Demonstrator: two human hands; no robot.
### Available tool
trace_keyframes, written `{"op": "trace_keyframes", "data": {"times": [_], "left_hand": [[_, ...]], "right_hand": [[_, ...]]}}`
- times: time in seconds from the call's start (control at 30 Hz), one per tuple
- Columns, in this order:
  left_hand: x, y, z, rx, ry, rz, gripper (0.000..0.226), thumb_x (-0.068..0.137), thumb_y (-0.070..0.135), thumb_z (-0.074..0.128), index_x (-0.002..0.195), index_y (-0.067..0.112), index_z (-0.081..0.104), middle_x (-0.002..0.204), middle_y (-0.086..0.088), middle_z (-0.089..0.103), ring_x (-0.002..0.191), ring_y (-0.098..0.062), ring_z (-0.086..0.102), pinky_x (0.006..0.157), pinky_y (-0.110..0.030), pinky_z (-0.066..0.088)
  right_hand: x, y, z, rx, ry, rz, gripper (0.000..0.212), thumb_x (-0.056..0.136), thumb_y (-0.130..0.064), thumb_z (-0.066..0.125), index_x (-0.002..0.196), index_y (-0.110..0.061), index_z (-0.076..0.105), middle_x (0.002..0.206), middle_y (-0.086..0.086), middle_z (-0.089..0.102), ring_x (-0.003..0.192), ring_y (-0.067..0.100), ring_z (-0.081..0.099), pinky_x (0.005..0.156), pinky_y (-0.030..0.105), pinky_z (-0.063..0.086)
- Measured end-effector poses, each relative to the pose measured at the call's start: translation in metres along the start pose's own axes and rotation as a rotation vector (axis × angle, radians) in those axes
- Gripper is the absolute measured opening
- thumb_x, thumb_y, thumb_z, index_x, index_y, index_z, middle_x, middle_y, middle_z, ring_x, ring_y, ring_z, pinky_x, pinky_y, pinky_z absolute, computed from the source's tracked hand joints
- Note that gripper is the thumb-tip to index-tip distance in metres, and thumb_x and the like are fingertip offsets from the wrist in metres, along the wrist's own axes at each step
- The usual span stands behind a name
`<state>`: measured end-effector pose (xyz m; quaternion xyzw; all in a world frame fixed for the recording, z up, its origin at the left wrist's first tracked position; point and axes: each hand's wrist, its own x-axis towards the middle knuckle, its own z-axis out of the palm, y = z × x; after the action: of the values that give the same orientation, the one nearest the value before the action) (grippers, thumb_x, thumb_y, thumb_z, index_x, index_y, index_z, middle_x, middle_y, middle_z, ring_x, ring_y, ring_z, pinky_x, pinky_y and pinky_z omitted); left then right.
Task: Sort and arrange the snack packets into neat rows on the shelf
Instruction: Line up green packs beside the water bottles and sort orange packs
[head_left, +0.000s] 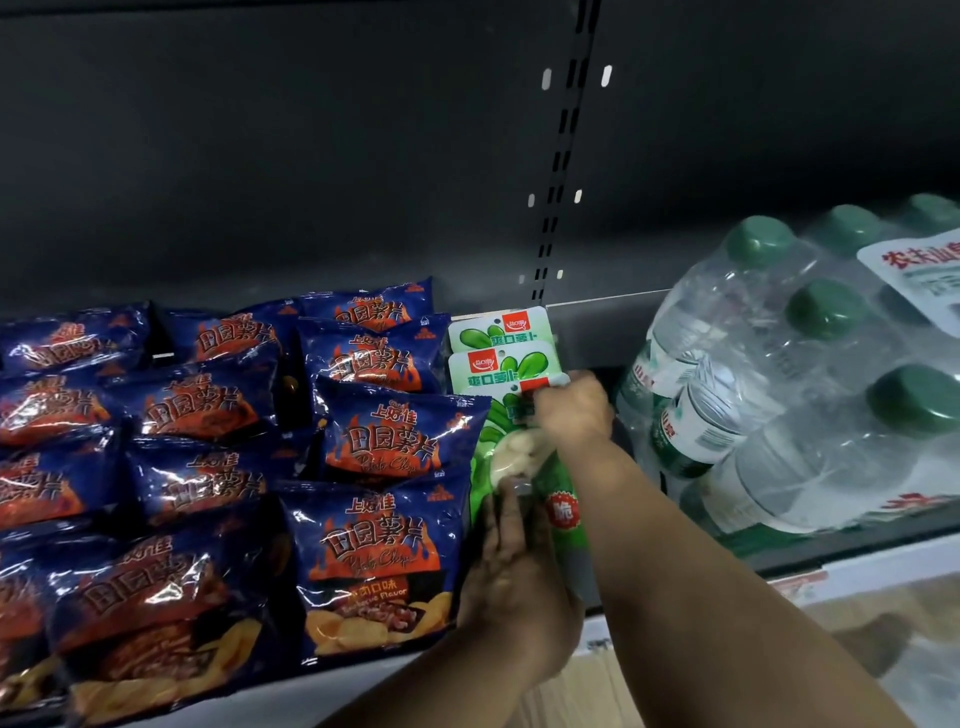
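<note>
Green packet (524, 462): right of blue packets (384, 441), near shelf divider (587, 332).
Right hand (574, 410): pinching its top edge.
Left hand (514, 566): gripping lower part.
Handling: light, crinkly, slippery, fragile chips; hold by seams.

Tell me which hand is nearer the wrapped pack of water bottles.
Right. The right hand grips the top of the front green packet, just left of the water bottle pack. The left hand holds that packet's lower part, farther away.
</note>
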<state>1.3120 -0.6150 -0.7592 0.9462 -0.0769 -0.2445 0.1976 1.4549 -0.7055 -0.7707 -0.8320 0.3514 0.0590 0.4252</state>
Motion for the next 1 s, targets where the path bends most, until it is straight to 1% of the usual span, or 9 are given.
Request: {"op": "trace_keyframes", "data": {"times": [0.1, 0.23, 0.37, 0.47, 0.53, 0.6, 0.77, 0.93, 1.0], "left_hand": [[0.001, 0.001, -0.003, 0.004, -0.015, -0.001, 0.076, 0.095, 0.034, 0.041, 0.152, 0.023, -0.008, 0.154, 0.000, -0.031, 0.145, -0.022, -0.020, 0.117, -0.034, 0.008], [0.001, 0.000, -0.002, 0.027, -0.027, -0.008, 0.076, 0.096, 0.036, 0.041, 0.152, 0.024, -0.008, 0.154, -0.001, -0.031, 0.145, -0.022, -0.020, 0.118, -0.035, 0.009], [0.001, -0.002, 0.000, 0.023, 0.001, 0.016, 0.072, 0.095, 0.038, 0.041, 0.153, 0.024, 0.000, 0.156, -0.003, -0.028, 0.145, -0.024, -0.019, 0.118, -0.034, 0.007], [0.000, -0.003, -0.003, 0.027, -0.004, 0.029, 0.076, 0.095, 0.038, 0.043, 0.153, 0.023, -0.003, 0.154, -0.005, -0.032, 0.144, -0.026, -0.021, 0.117, -0.033, 0.004], [-0.001, -0.003, -0.007, 0.020, -0.023, 0.010, 0.079, 0.095, 0.038, 0.045, 0.152, 0.022, -0.008, 0.151, -0.006, -0.037, 0.143, -0.026, -0.023, 0.117, -0.034, 0.002], [0.000, -0.002, -0.010, 0.023, -0.028, -0.007, 0.081, 0.096, 0.039, 0.045, 0.151, 0.022, -0.011, 0.149, -0.006, -0.040, 0.142, -0.026, -0.025, 0.116, -0.033, -0.001], [-0.002, 0.002, -0.015, 0.021, -0.042, 0.012, 0.080, 0.095, 0.038, 0.047, 0.152, 0.024, -0.006, 0.150, -0.002, -0.038, 0.143, -0.023, -0.026, 0.118, -0.034, 0.006], [-0.005, -0.001, -0.020, 0.013, -0.049, 0.034, 0.079, 0.094, 0.035, 0.049, 0.153, 0.026, -0.002, 0.152, -0.002, -0.036, 0.142, -0.023, -0.027, 0.117, -0.033, 0.002], [-0.004, -0.001, -0.020, 0.002, -0.054, 0.022, 0.080, 0.093, 0.034, 0.050, 0.153, 0.026, -0.003, 0.151, -0.003, -0.037, 0.142, -0.025, -0.027, 0.117, -0.034, 0.002]], "right_hand": [[0.000, 0.000, 0.000, 0.033, -0.019, 0.023, 0.035, 0.080, -0.018, 0.059, 0.113, -0.007, 0.059, 0.113, 0.013, 0.064, 0.105, 0.034, 0.058, 0.091, 0.042, 0.050], [0.003, 0.000, -0.005, 0.139, -0.081, 0.033, 0.021, 0.083, -0.010, 0.062, 0.103, -0.005, 0.066, 0.099, 0.011, 0.069, 0.090, 0.028, 0.065, 0.074, 0.032, 0.053], [0.001, 0.000, -0.011, 0.270, -0.158, -0.008, 0.028, 0.084, -0.007, 0.063, 0.112, -0.002, 0.064, 0.113, 0.015, 0.066, 0.105, 0.030, 0.063, 0.080, 0.030, 0.051], [-0.002, 0.002, -0.010, 0.387, -0.125, -0.052, 0.010, 0.084, -0.001, 0.062, 0.093, -0.006, 0.065, 0.102, 0.016, 0.069, 0.090, 0.030, 0.067, 0.079, 0.036, 0.056], [-0.008, 0.001, -0.010, 0.516, -0.152, -0.079, 0.015, 0.087, 0.003, 0.060, 0.081, -0.011, 0.062, 0.092, 0.012, 0.069, 0.079, 0.024, 0.067, 0.071, 0.035, 0.058], [-0.012, -0.001, -0.011, 0.618, -0.189, -0.128, 0.022, 0.090, 0.004, 0.057, 0.079, -0.015, 0.060, 0.085, 0.006, 0.067, 0.076, 0.020, 0.065, 0.067, 0.031, 0.058], [-0.009, -0.014, -0.014, 0.694, -0.229, -0.240, 0.022, 0.092, 0.002, 0.055, 0.083, -0.017, 0.059, 0.086, 0.004, 0.068, 0.080, 0.020, 0.065, 0.072, 0.034, 0.057], [-0.014, -0.028, -0.014, 0.781, -0.303, -0.355, 0.021, 0.091, 0.003, 0.055, 0.086, -0.017, 0.060, 0.092, 0.006, 0.069, 0.084, 0.021, 0.067, 0.077, 0.038, 0.057], [-0.016, -0.026, -0.013, 0.773, -0.302, -0.401, 0.022, 0.091, 0.003, 0.054, 0.086, -0.018, 0.060, 0.091, 0.004, 0.069, 0.084, 0.020, 0.066, 0.077, 0.036, 0.057]]}}
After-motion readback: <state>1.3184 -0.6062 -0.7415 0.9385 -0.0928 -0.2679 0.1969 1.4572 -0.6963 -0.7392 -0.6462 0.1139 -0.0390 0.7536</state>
